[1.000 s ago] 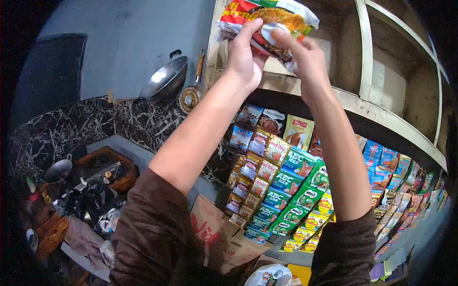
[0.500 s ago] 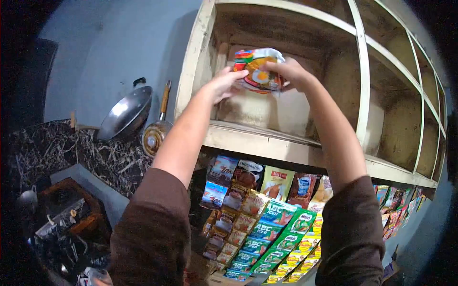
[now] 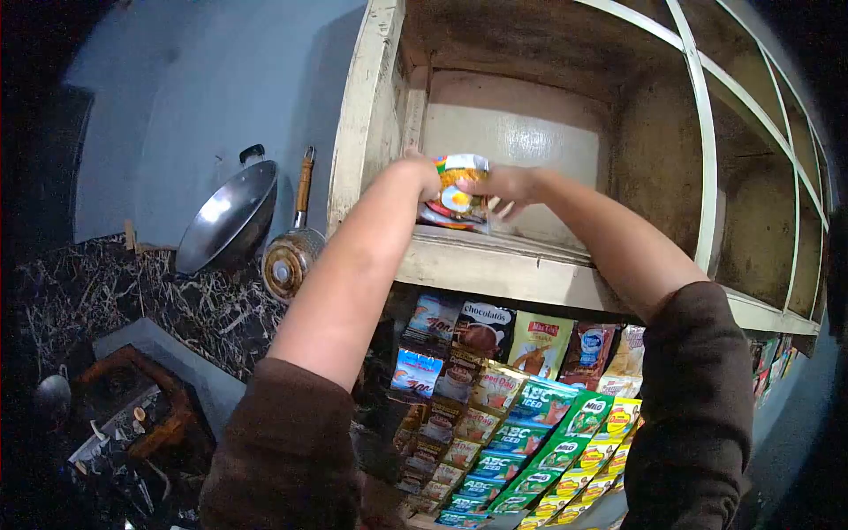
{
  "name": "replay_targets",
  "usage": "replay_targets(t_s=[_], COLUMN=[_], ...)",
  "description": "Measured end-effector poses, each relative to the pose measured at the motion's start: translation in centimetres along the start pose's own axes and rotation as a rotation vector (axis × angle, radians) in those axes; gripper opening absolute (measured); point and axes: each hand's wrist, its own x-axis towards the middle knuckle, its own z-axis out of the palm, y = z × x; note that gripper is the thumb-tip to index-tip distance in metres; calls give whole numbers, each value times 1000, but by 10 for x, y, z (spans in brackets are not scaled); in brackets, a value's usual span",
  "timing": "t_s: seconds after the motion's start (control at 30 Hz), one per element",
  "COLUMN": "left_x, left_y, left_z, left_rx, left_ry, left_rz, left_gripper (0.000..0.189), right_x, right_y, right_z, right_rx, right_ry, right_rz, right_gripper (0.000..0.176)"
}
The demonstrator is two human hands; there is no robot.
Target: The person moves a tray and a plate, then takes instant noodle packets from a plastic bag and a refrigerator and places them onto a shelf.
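A colourful instant noodle packet (image 3: 458,201), printed with a fried egg on noodles, stands upright at the front left of a wooden shelf compartment (image 3: 521,115). My left hand (image 3: 425,177) grips its left side, with most of the fingers hidden. From the right, my right hand (image 3: 508,185) holds the packet with the thumb across its front; the lower fingers spread beside it. The packet's bottom edge is right at the shelf board (image 3: 486,265).
Strips of drink sachets (image 3: 530,433) hang under the shelf. To the left, a wok (image 3: 231,216) and a wooden-handled pan (image 3: 284,265) hang on the wall. A stove (image 3: 132,415) is at lower left. More cubby compartments (image 3: 751,203) run off right.
Both hands have brought the noodle packet down and left, from mid-compartment to the shelf's front left. The view has shifted slightly.
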Motion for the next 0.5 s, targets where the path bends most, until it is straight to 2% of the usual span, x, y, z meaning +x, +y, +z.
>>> replay_targets(t_s=[0.07, 0.1, 0.17, 0.2, 0.23, 0.27, 0.3, 0.33, 0.4, 0.43, 0.5], left_x=[-2, -5, -11, -15, -19, -23, -23, -24, -21, -18, -12], left_y=[2, 2, 0, 2, 5, 7, 7, 6, 6, 5, 3], left_z=[0, -1, -4, -8, -12, -15, -14, -12, -7, -4, -1], left_rx=[-109, -106, -60, -62, 90, 244, 244, 165, 84, 122, 152], left_ry=[-4, 2, 107, 111, 27, -59, -57, -54, -56, -83, -111], left_rz=[-129, -127, -18, -21, 113, 246, 245, 213, 183, 167, 149], left_gripper=[74, 74, 65, 65, 60, 55, 55, 51, 47, 47, 47], right_x=[4, 2, -2, -1, 1, 4, 8, 13, 16, 13, 5], right_y=[0, -2, -9, -12, -12, -11, -8, -4, 2, 4, 8], right_z=[-2, -3, -3, -8, -13, -18, -21, -20, -15, -13, -9], right_rx=[-211, -210, -384, -308, -310, -292, -274, -274, -540, -540, -380], right_ry=[109, 113, 437, 460, 461, 365, 270, 271, 141, 137, 85], right_rz=[166, 162, 66, 40, 35, 12, -10, -11, -141, -139, -139], right_gripper=[90, 90, 94, 91, 91, 77, 63, 63, 64, 64, 51])
